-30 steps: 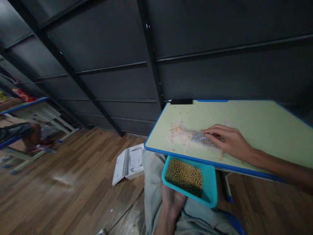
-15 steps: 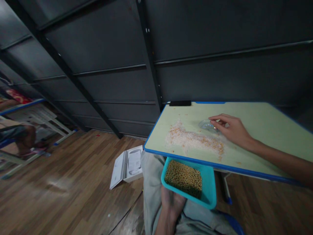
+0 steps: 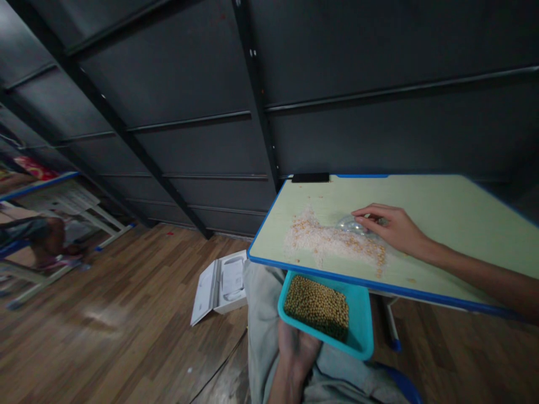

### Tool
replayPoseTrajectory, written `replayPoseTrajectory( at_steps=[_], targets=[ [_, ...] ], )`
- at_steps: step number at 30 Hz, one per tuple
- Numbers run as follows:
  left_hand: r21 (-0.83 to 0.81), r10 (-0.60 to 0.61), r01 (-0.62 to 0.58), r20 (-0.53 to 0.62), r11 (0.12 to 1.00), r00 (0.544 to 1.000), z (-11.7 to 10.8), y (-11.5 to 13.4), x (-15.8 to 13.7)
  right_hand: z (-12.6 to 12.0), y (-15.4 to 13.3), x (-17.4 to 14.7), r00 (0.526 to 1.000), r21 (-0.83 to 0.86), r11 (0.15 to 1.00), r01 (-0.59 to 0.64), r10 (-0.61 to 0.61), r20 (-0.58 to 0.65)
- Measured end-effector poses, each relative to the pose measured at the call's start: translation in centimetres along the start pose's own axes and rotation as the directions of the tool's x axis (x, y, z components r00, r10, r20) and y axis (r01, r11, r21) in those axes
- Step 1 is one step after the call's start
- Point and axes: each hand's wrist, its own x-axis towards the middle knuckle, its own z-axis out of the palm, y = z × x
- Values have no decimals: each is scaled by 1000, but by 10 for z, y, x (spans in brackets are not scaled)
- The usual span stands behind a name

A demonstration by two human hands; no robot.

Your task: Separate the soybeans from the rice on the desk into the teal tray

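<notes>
My left hand point(image 3: 297, 348) holds a turquoise plastic tray point(image 3: 360, 322) from beneath, below the table's front edge and over my lap. Round yellowish beans point(image 3: 318, 306) fill the tray's left and middle part. Above the table my right hand point(image 3: 385, 221) pinches the edge of a small clear plastic dish point(image 3: 351, 225), its fingers closed on the rim. The dish is at the back edge of a spread of white grains point(image 3: 324, 240) mixed with yellow-orange kernels. Whether anything lies in the dish, I cannot tell.
The pale green table point(image 3: 442, 224) has a blue rim. A flat black object point(image 3: 310, 177) lies at its far edge, against a dark metal wall point(image 3: 202, 95). An open white box point(image 3: 223, 286) and a cable are on the wooden floor. Another person's leg point(image 3: 50, 238) shows at left.
My right hand has moved slightly left and nearer to me with the clear dish, which now reaches the edge of the grains. The tray in my left hand stays nearly still.
</notes>
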Motion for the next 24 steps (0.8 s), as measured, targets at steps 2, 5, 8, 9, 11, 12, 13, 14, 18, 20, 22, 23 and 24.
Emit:
replayPoseTrajectory(
  at_steps=[2,5,8,9,11,12,13,14,18,20,22,23,24],
  targets=[
    [8,4,-4,15,1000,1000,0,0,0,0,-1,0,1000,32,999,-15,15,14],
    [1,19,-19,38,1000,999,0,0,0,1,-4,0,999,60,998,-32,30,33],
    [-3,19,-19,48,1000,999,-1,0,0,1,-7,-1,999,63,998,-31,28,43],
    [-1,18,-18,48,1000,999,-1,0,0,2,-8,-1,999,67,997,-29,26,47],
    [5,16,-17,35,1000,999,0,0,0,3,-11,-2,998,83,996,-32,27,54],
    [6,16,-16,26,1000,1000,0,0,0,3,-12,-3,998,92,995,-34,29,55],
    [5,16,-16,20,1000,1000,0,0,0,3,-13,-3,998,100,994,-36,31,54],
    [3,15,-15,18,1000,1000,0,0,0,3,-14,-3,998,106,994,-36,31,51],
    [2,13,-13,28,1000,1000,-1,0,1,3,-17,-4,999,110,994,-24,19,47],
    [4,12,-12,33,1000,999,-1,0,1,2,-19,-5,999,111,994,-21,15,51],
    [3,15,-15,34,1000,999,0,0,0,2,-21,-6,998,118,993,-22,15,60],
    [3,16,-16,31,1000,999,1,0,0,2,-22,-6,998,125,992,-23,15,65],
    [4,17,-17,26,1000,1000,2,0,0,2,-23,-6,997,131,991,-23,14,70]
  ],
)
